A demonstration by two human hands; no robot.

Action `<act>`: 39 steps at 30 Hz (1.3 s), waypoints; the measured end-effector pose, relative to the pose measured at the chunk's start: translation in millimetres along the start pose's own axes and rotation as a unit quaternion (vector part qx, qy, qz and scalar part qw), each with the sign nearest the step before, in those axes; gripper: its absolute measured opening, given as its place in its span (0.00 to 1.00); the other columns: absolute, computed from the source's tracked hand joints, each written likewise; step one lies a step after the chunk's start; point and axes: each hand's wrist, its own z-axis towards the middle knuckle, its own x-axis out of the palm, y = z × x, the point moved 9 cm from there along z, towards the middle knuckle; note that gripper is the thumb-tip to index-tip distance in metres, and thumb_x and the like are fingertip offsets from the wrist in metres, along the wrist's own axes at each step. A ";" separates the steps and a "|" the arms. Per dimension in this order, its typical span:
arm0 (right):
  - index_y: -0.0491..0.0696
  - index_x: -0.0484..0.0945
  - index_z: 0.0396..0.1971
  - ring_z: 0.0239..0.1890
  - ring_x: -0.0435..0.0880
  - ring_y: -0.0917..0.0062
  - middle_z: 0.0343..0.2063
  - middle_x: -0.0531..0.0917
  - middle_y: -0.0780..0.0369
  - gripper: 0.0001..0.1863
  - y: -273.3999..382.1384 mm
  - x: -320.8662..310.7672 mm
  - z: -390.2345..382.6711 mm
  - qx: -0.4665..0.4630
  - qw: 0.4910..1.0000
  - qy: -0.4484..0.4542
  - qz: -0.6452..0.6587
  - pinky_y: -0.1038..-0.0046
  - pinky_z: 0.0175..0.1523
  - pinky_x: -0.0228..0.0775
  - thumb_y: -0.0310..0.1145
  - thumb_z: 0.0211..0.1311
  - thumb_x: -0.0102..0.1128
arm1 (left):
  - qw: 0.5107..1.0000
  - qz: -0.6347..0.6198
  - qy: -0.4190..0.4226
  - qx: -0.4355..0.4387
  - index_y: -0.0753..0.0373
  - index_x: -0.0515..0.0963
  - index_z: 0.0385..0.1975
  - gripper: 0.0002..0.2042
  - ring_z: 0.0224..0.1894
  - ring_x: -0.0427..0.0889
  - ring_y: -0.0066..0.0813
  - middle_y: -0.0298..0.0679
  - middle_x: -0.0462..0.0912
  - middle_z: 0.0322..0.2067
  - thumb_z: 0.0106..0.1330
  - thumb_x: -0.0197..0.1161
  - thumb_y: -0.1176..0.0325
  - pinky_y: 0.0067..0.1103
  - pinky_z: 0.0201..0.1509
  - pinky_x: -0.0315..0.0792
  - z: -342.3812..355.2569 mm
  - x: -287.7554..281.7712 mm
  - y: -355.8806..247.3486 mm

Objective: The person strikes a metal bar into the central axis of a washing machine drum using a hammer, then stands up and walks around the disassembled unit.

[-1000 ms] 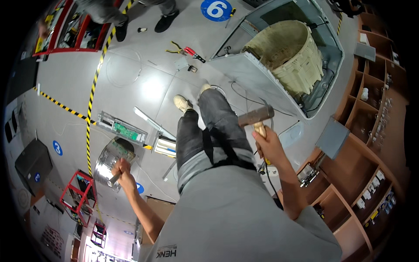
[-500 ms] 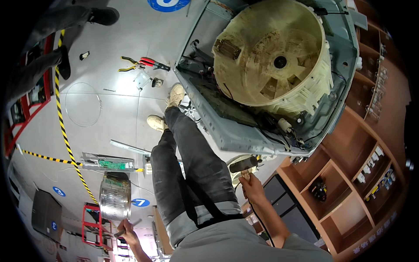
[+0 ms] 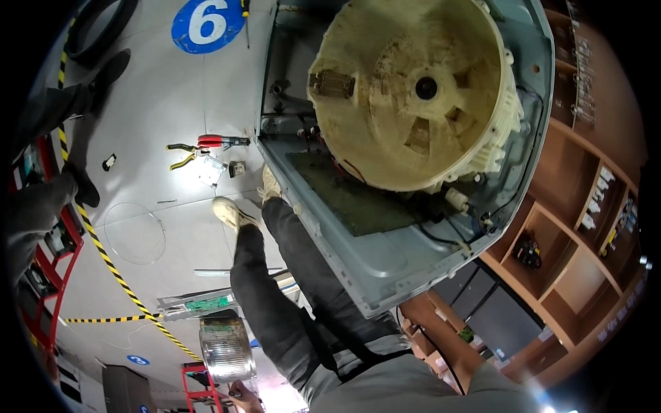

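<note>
An open grey-blue washing machine cabinet (image 3: pixel 372 268) fills the upper right, holding a yellowed, dirty plastic tub (image 3: pixel 385 138) with a dark central hole. My right hand (image 3: pixel 415 308) is beside the cabinet's lower edge; its fingers and whatever they hold are hidden behind it, with a black cable (image 3: pixel 447 365) hanging near the forearm. At the bottom, my left hand (image 3: pixel 242 396) grips a short metal tool (image 3: pixel 234 392), just below a shiny perforated metal drum (image 3: pixel 227 347) on the floor.
Pliers (image 3: pixel 180 155), small parts (image 3: pixel 237 167) and a wire ring (image 3: pixel 134 232) lie on the grey floor (image 3: pixel 186 241) left of my feet, near a circuit board housing (image 3: pixel 203 303). Another person's legs (image 3: pixel 41 206) stand at the left beside red racks (image 3: pixel 58 272). Wooden shelving (image 3: pixel 578 289) lines the right.
My view has swung toward the cabinet, which now looms large and covers my right hand and the hammer it held earlier. My left hand appears lower, near the bottom edge, still gripping the tool.
</note>
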 end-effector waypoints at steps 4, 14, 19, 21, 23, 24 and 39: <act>0.39 0.74 0.42 0.46 0.76 0.51 0.41 0.77 0.44 0.18 8.6 33.0 -10.1 -0.130 0.991 -0.039 -0.019 0.57 0.49 0.67 0.36 0.58 0.47 | 0.998 -0.024 0.051 -0.028 0.62 0.59 0.13 0.18 0.18 0.52 0.16 0.27 0.55 0.12 0.65 0.52 0.67 0.22 0.19 0.45 62.3 8.6 20.9; 0.41 0.75 0.38 0.30 0.79 0.66 0.24 0.79 0.55 0.21 -89.1 176.3 -23.9 -0.043 0.995 -0.047 0.078 0.65 0.36 0.68 0.47 0.62 0.53 | 0.981 -0.152 0.091 -0.078 0.57 0.56 0.13 0.17 0.11 0.52 0.13 0.26 0.56 0.10 0.65 0.52 0.68 0.16 0.13 0.46 133.3 16.0 -3.0; 0.43 0.72 0.40 0.32 0.80 0.53 0.24 0.79 0.48 0.24 -56.5 165.6 -62.2 0.137 0.986 0.031 0.094 0.57 0.37 0.67 0.50 0.59 0.54 | 0.980 -0.146 0.122 -0.059 0.56 0.56 0.12 0.18 0.11 0.51 0.12 0.26 0.55 0.10 0.65 0.51 0.67 0.16 0.13 0.44 133.8 12.7 -28.4; 0.41 0.71 0.40 0.34 0.79 0.50 0.26 0.79 0.46 0.24 -65.1 173.3 -73.8 0.120 0.986 0.010 0.112 0.56 0.37 0.67 0.50 0.58 0.54 | 0.979 -0.129 0.147 -0.056 0.57 0.56 0.12 0.19 0.12 0.52 0.13 0.26 0.54 0.10 0.65 0.51 0.68 0.17 0.15 0.45 132.0 4.6 -19.2; 0.41 0.71 0.38 0.34 0.79 0.49 0.27 0.79 0.44 0.23 -81.4 178.3 -84.4 0.107 0.985 -0.018 0.131 0.56 0.37 0.67 0.49 0.59 0.54 | 0.979 -0.116 0.151 -0.068 0.60 0.57 0.11 0.19 0.15 0.54 0.14 0.27 0.56 0.11 0.64 0.51 0.68 0.20 0.17 0.47 122.8 -4.2 -16.8; 0.40 0.71 0.38 0.34 0.79 0.48 0.27 0.79 0.44 0.23 -88.7 182.3 -88.9 0.104 0.984 -0.029 0.143 0.56 0.37 0.67 0.48 0.59 0.54 | 0.976 -0.146 0.143 -0.081 0.60 0.57 0.10 0.18 0.15 0.54 0.15 0.28 0.56 0.10 0.63 0.52 0.69 0.20 0.18 0.47 119.3 -7.4 -13.9; 0.35 0.73 0.28 0.17 0.81 0.64 0.15 0.78 0.52 0.22 -164.2 251.5 -86.4 -0.043 0.946 -0.151 0.285 0.65 0.23 0.72 0.44 0.55 0.58 | 0.990 -0.036 -0.022 0.135 0.70 0.70 0.10 0.15 0.14 0.62 0.19 0.33 0.64 0.07 0.53 0.59 0.67 0.27 0.18 0.59 101.6 -91.5 -110.7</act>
